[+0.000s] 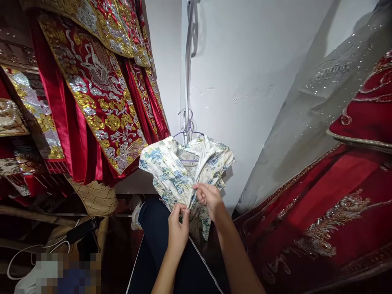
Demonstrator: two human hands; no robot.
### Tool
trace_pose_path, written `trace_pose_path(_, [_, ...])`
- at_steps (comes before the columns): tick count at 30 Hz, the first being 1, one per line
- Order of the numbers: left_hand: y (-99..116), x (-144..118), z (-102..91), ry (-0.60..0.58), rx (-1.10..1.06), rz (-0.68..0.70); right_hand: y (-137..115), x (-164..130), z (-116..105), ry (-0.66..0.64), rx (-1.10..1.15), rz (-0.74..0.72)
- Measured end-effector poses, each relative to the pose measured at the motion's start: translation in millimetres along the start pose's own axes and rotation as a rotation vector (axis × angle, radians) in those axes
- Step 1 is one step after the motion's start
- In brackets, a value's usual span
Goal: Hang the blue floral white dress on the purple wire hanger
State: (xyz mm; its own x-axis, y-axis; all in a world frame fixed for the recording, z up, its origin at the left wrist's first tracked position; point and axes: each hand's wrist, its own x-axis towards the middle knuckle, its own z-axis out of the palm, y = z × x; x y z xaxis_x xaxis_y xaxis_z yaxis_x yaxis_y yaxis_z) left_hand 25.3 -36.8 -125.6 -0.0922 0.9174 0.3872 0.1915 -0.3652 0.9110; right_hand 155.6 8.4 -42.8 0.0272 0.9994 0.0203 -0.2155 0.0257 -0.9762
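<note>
1. The left hand [178,229] comes up from the bottom of the view, its fingers pressed together in a pinch on the front edge of the floral dress [183,171], low on the opening
2. The right hand [210,199] sits just beside and slightly above it, fingertips also pinching the same opening of the cloth from the other side; the two hands are nearly touching
3. The floral dress, cream with blue and green flowers, hangs directly above and behind both hands, its collar and short sleeves spreading out over them and its lower part falling between the forearms
4. It hangs on a thin purple hanger [187,131], whose hook catches a white strap [187,73] running down the wall corner
5. Below the hands, dark trousers with a white side stripe [159,245] cover the person's legs
6. To the left hang red robes with gold and silver embroidery [98,94], well apart from the hands
7. To the right, a red embroidered garment [330,212] lies near the right forearm, with a grey sequinned veil [309,114] above it against the white wall [245,61]
</note>
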Motion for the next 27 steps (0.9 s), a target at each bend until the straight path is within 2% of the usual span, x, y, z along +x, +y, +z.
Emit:
trace_pose_path(5, [-5.3, -3.4, -0.9, -0.026, -0.033, -0.04, -73.3, 32.8, 11.8, -0.05, -0.035, -0.193])
trace_pose_path(8, [-8.2, -8.5, -1.3, -0.036, -0.044, -0.047, -102.0, 42.6, 24.0, -0.026, 0.019, -0.262])
trace_pose_path(11, [-17.2, -13.3, -0.1, -0.077, -0.043, -0.073, -108.5, 46.4, 29.1, 0.033, 0.101, -0.309])
trace_pose_path(14, [-18.5, -6.8, -1.8, -0.079, -0.038, -0.068, -96.0, 41.5, 26.6, 0.014, 0.076, -0.349])
trace_pose_path(16, [-3.9, 9.2, -6.1, -0.054, -0.051, -0.015, -84.9, 33.8, 24.7, -0.026, 0.005, -0.377])
trace_pose_path(18, [24.6, 34.9, -11.6, -0.026, -0.08, 0.088, -79.3, 24.5, 24.4, -0.051, -0.084, -0.412])
trace_pose_path(21, [78.0, 84.5, -19.2, 0.022, -0.062, 0.332, -87.5, 12.4, 25.9, -0.075, -0.215, -0.466])
trace_pose_path(23, [106.2, 116.2, -22.6, 0.025, 0.018, 0.506, -98.6, 9.8, 26.6, -0.087, -0.271, -0.509])
trace_pose_path(25, [122.4, 139.9, -23.9, -0.025, 0.149, 0.651, -105.5, 14.4, 26.5, -0.088, -0.284, -0.557])
trace_pose_path(27, [128.5, 153.9, -23.7, -0.037, 0.253, 0.75, -101.6, 26.6, 24.9, -0.094, -0.261, -0.584])
